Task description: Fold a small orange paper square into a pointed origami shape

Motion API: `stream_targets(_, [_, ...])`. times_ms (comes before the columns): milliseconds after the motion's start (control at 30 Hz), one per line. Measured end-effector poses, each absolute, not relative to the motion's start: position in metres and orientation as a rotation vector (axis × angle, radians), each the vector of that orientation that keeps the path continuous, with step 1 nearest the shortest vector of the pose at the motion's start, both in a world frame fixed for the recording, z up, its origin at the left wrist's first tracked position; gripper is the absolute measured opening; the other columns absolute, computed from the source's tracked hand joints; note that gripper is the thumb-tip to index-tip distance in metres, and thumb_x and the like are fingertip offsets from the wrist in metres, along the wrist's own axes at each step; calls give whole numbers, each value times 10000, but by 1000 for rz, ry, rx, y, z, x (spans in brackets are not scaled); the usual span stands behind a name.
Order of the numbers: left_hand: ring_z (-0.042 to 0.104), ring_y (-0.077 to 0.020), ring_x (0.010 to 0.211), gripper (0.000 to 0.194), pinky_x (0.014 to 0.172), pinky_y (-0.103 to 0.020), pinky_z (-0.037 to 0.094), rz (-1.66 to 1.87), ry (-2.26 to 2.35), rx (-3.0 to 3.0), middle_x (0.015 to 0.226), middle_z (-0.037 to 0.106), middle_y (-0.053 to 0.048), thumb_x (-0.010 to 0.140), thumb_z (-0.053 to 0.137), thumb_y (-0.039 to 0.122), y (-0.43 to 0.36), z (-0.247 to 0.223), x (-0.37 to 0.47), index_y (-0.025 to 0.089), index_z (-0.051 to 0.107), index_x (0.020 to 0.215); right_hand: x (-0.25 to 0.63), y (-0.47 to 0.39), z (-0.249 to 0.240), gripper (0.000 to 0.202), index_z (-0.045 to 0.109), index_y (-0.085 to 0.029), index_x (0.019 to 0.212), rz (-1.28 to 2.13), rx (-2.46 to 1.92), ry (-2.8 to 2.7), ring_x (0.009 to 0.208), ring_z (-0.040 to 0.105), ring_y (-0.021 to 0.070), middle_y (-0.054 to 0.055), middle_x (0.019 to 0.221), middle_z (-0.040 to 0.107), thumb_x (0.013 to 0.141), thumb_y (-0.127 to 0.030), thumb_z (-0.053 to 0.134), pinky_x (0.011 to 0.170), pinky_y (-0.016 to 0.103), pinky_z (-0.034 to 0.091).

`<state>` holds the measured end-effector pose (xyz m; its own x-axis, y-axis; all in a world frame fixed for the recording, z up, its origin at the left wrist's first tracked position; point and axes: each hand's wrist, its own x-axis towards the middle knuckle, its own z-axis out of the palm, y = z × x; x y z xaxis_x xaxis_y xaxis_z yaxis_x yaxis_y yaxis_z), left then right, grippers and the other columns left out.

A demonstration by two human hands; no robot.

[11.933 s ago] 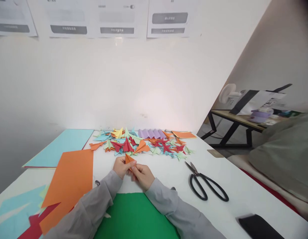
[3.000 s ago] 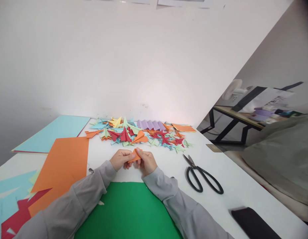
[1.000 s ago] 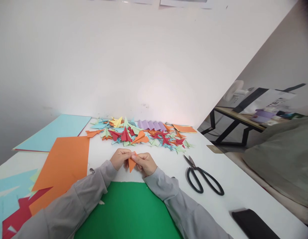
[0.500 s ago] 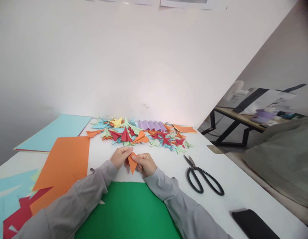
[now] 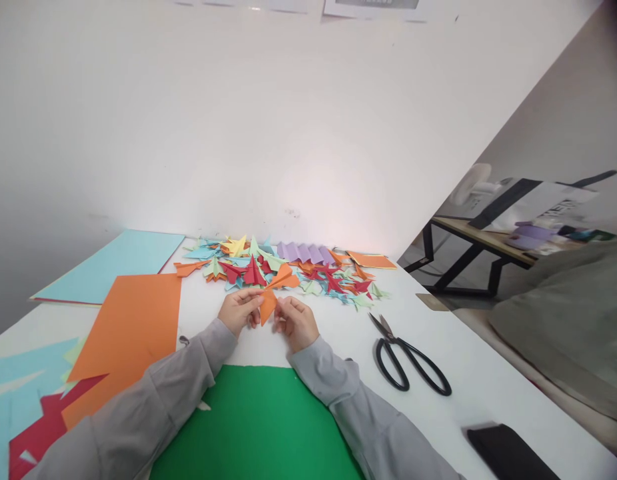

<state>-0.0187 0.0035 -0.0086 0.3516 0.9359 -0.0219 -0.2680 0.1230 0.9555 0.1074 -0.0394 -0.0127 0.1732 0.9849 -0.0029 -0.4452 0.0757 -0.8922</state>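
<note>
Between my hands is a small folded piece of orange paper (image 5: 268,308), its pointed end turned down toward me. My left hand (image 5: 241,311) pinches its left side between thumb and fingers. On the other side, the fingertips of my right hand (image 5: 297,322) are closed at the paper's right edge. Just behind it lies an orange paper plane (image 5: 284,277), at the front of a pile of small folded paper shapes in red, green, blue, yellow and orange. A green sheet (image 5: 258,420) lies under my forearms.
Black-handled scissors (image 5: 408,353) lie at the right, with a black flat object (image 5: 508,450) nearer the front edge. At the left are an orange sheet (image 5: 138,320), light blue sheets (image 5: 113,267) and red scraps (image 5: 43,420). A purple pleated paper (image 5: 306,253) stands by the wall.
Both hands have lifted the orange paper slightly away from me. It has turned and its folds are spread wider; my right thumb has shifted from its face to its edge.
</note>
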Motion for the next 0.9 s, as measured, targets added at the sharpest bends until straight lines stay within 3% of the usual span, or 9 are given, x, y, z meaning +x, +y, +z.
stream_targets(133, [458, -97, 301, 492, 296, -202, 328, 1027, 776, 1132, 391, 535, 26, 551, 708, 397, 5, -12, -19, 70, 618, 907, 108, -39, -15, 312, 549, -185, 695, 1219, -900, -785, 387, 517, 90, -63, 475, 561, 516, -319, 767, 289, 161, 390])
stream_targets(600, [488, -105, 332, 665, 334, -206, 372, 865, 727, 1281, 400, 553, 7, 596, 671, 322, 0, -5, -22, 51, 515, 1183, 103, -42, -15, 237, 592, -174, 773, 1003, -932, -822, 312, 468, 75, -82, 405, 515, 594, -283, 702, 293, 174, 383])
stream_targets(900, [468, -100, 302, 353, 328, -201, 337, 925, 783, 1143, 359, 547, -6, 572, 659, 257, 5, -12, -21, 71, 683, 871, 104, -43, -15, 120, 671, -166, 683, 1046, -925, -830, 302, 454, 70, -56, 390, 534, 567, -196, 674, 307, 178, 361])
